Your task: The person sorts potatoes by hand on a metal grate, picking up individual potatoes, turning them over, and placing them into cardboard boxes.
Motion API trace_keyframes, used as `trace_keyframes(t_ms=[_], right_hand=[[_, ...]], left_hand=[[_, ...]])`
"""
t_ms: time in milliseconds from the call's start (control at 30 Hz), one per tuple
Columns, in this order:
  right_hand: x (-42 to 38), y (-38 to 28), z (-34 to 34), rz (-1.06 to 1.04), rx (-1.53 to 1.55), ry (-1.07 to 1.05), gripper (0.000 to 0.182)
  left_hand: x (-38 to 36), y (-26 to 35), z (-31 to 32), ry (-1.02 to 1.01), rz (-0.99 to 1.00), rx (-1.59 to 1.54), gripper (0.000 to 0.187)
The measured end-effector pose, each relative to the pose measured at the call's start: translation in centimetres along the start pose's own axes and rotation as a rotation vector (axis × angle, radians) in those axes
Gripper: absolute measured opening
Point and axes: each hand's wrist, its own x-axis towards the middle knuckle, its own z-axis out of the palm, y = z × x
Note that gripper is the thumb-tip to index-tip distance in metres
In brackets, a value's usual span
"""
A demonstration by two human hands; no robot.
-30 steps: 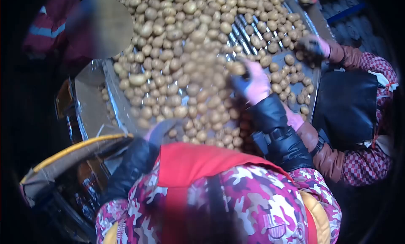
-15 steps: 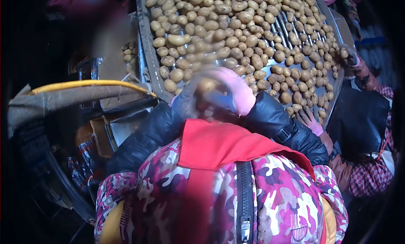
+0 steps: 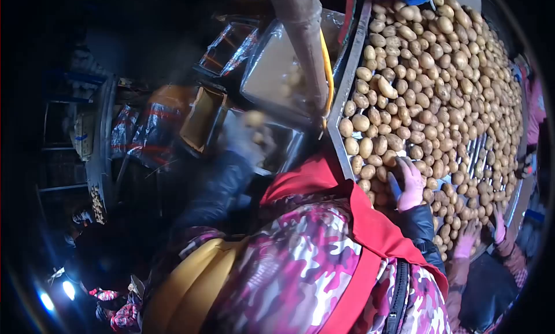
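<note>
My left hand (image 3: 238,140), in a greyish glove and smeared by motion, is out over the boxes on the left. It grips potatoes (image 3: 254,119), at least two of which show at its fingers. Just beyond it is a foil-lined box (image 3: 291,142). My right hand (image 3: 410,186), in a pink glove with a dark blue palm side, rests at the near left part of the potatoes on the sorting table (image 3: 351,74). Its fingers are stretched out, touching the potatoes there; no potato shows clearly inside it.
A worn pole (image 3: 300,39) with a yellow hose (image 3: 328,74) stands between boxes and table. A larger lined box (image 3: 272,71) and an open cardboard box (image 3: 202,119) lie left. A co-worker's gloved hands (image 3: 465,240) are on the potatoes at right. Metal rollers (image 3: 478,155) show between potatoes.
My hands were together over the table's near edge, around a potato. The view has turned left; my left hand has swung out over the boxes with potatoes, while my right is among the potatoes.
</note>
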Motion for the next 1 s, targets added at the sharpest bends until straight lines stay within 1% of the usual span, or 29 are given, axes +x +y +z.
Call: trace_keyframes(t_ms=[33,67,100,133,167,200,233,267,300,367,400,433,467,500,533,600,633,700,733,767,800,833,867,900,933,967,1000], right_hand=[[-0.3,-0.2,-0.1,-0.026,-0.028,-0.003,0.05],[-0.3,-0.2,-0.1,-0.106,-0.025,0.041,0.051],[0.7,-1.7,-1.1,-0.164,0.059,0.011,0.05],[0.5,-1.9,-0.8,-0.175,0.03,0.034,0.043],[1.0,-4.1,-3.4,-0.065,0.028,-0.237,0.056],[0.7,-2.5,-1.9,-0.094,0.006,-0.217,0.058],[0.5,-2.7,-2.4,-0.105,-0.068,-0.199,0.06],[0.2,-0.9,-1.4,-0.062,-0.063,-0.218,0.063],[-1.0,0.9,-1.2,-0.112,-0.103,-0.084,0.064],[-0.1,0.4,-2.1,-0.178,-0.072,-0.023,0.061],[-0.3,0.9,-2.6,-0.163,-0.131,-0.021,0.061],[-0.7,1.9,-2.9,-0.158,-0.158,-0.008,0.06],[-1.4,3.1,-3.3,-0.153,-0.184,-0.001,0.059],[-2.1,4.1,-3.7,-0.147,-0.211,0.003,0.058],[-2.1,3.5,-4.4,-0.069,-0.207,-0.015,0.056],[-2.8,5.8,-5.7,0.159,-0.366,-0.12,0.056],[-3.2,7.2,-6.4,0.278,-0.442,-0.175,0.056],[-5.6,11.6,-7.1,0.299,-0.488,0.066,0.058],[-5.7,12.5,-7.9,0.424,-0.496,0.096,0.057],[-5.6,13.3,-8.4,0.546,-0.504,0.126,0.056],[-5.3,14.1,-8.7,0.739,-0.517,0.091,0.054],[-4.6,14.5,-9.3,0.783,-0.449,0.212,0.054],[-2.9,13.0,-10.5,0.695,-0.451,0.226,0.052],[-0.8,11.4,-10.9,0.607,-0.451,0.237,0.051],[1.4,11.9,-10.3,0.51,-0.47,0.171,0.048],[3.6,8.5,-10.7,0.394,-0.373,0.164,0.044],[5.2,9.7,-8.4,0.35,-0.407,0.106,0.024]], left_hand=[[0.9,2.5,-3.3,-0.052,0.218,-0.007,0.032],[0.2,4.4,-2.0,0.304,0.329,0.03,0.043],[-0.6,4.7,-1.5,0.299,0.335,0.143,0.046],[-1.2,5.0,-1.1,0.296,0.342,0.256,0.051],[-0.1,5.2,-1.1,0.223,0.288,0.166,0.053],[1.3,3.7,-1.7,0.225,0.275,0.386,0.05],[2.6,2.1,-2.3,0.228,0.267,0.606,0.047],[2.9,0.1,-0.2,0.114,0.077,0.493,0.041],[2.5,-1.3,1.8,0.022,-0.095,0.38,0.037],[0.5,-8.5,6.2,-0.393,0.005,0.936,0.037],[1.0,-10.4,7.5,-0.421,-0.065,0.966,0.047],[1.4,-12.1,8.8,-0.591,-0.045,0.982,0.052],[2.0,-13.2,10.4,-0.62,-0.073,1.04,0.048],[2.9,-13.5,11.8,-0.613,-0.168,1.019,0.044],[3.9,-13.8,13.2,-0.602,-0.261,0.998,0.042],[5.1,-14.8,14.8,-0.512,-0.529,0.819,0.042],[5.2,-15.3,15.0,-0.554,-0.523,0.85,0.044],[6.1,-16.3,15.4,-0.646,-0.509,0.91,0.051],[6.7,-16.6,15.2,-0.645,-0.602,0.832,0.052],[7.5,-16.9,14.6,-0.706,-0.639,0.744,0.048],[8.2,-17.3,13.7,-0.762,-0.678,0.655,0.044],[8.8,-17.4,13.3,-0.817,-0.716,0.564,0.042],[9.2,-17.3,13.6,-0.693,-0.878,0.39,0.045],[9.2,-17.1,14.0,-0.691,-0.899,0.401,0.045],[9.1,-17.0,14.4,-0.685,-0.921,0.412,0.046],[8.9,-16.8,14.5,-0.678,-0.941,0.424,0.047],[9.0,-16.7,14.4,-0.69,-0.941,0.469,0.048]])
